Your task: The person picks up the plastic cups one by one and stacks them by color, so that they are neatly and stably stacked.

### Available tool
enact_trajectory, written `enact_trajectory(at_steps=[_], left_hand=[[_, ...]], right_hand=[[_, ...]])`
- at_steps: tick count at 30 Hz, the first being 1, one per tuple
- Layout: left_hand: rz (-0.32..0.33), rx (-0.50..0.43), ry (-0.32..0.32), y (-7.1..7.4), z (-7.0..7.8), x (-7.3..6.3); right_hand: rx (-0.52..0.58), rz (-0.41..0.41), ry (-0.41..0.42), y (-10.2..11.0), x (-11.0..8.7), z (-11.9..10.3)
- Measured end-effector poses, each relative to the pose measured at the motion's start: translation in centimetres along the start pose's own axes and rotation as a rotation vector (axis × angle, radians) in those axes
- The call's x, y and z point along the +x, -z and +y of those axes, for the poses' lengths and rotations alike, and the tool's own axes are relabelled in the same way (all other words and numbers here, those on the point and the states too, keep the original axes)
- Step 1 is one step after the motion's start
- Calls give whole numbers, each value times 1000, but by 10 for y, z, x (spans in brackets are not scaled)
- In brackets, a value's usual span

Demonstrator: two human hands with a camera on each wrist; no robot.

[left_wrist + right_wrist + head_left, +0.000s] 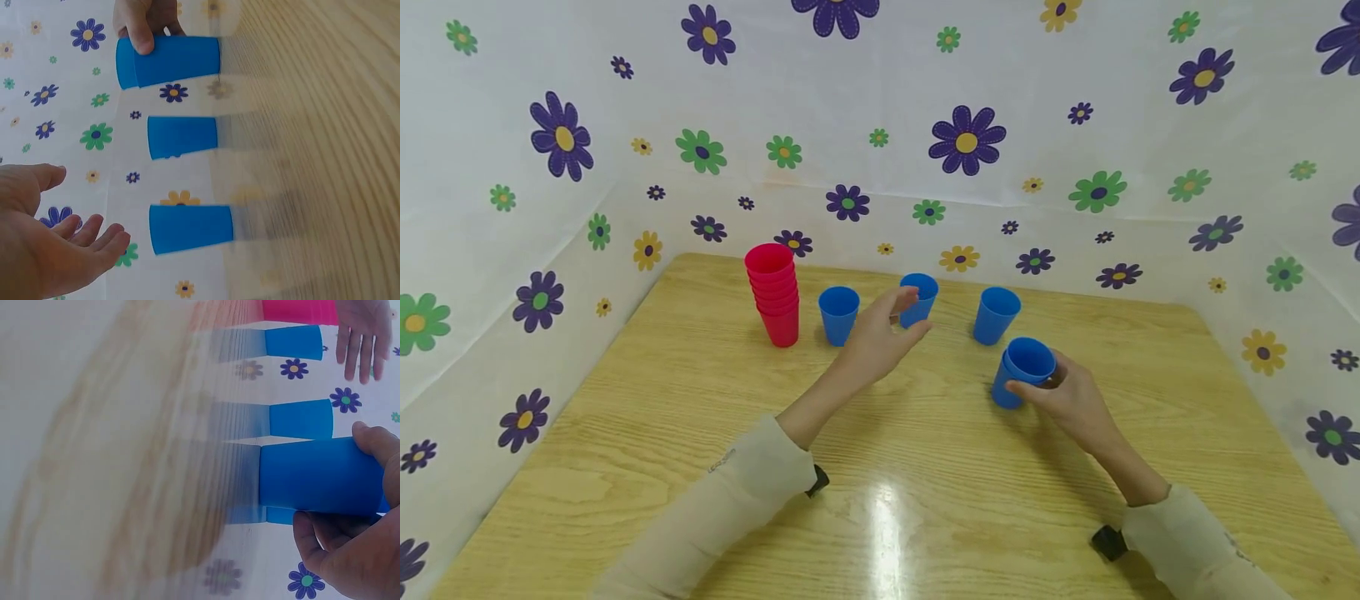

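Observation:
My right hand grips a blue cup nested inside another blue cup, thumb near the rim and fingers round the far side. In the left wrist view, the upper rim of this pair shows as a short band. My left hand hovers by the middle blue cup, thumb and fingers apart and holding nothing. It partly covers that cup in the head view; the left wrist view shows its relaxed fingers apart from the cups. Single blue cups stand upright at left and right.
A tall stack of nested red cups stands left of the blue cups. The wooden table is bounded at the back and sides by a white flowered cloth. Black wrist straps show at the sleeves.

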State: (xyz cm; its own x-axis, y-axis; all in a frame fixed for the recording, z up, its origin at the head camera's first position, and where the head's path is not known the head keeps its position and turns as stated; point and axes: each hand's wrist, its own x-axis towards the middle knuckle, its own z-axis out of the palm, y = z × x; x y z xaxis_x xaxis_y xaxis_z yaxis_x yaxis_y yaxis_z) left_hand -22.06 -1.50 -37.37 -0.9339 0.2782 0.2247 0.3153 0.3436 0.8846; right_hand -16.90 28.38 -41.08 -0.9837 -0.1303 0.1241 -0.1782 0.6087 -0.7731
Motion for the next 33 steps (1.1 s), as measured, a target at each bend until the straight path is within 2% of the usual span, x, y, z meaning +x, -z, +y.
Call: enact_trajectory(at_steps=[7,11,20,33], left_hand=[[192,102,-1,32,-10,-7],[247,127,15,46,-17,-8],[212,161,154,58,-34,-5],[183,161,288,55,-56,3]], right_hand=[[9,2,15,0,1,3],[17,4,29,0,2,4],[29,7,21,0,1,4],[10,8,9,0,1,6]])
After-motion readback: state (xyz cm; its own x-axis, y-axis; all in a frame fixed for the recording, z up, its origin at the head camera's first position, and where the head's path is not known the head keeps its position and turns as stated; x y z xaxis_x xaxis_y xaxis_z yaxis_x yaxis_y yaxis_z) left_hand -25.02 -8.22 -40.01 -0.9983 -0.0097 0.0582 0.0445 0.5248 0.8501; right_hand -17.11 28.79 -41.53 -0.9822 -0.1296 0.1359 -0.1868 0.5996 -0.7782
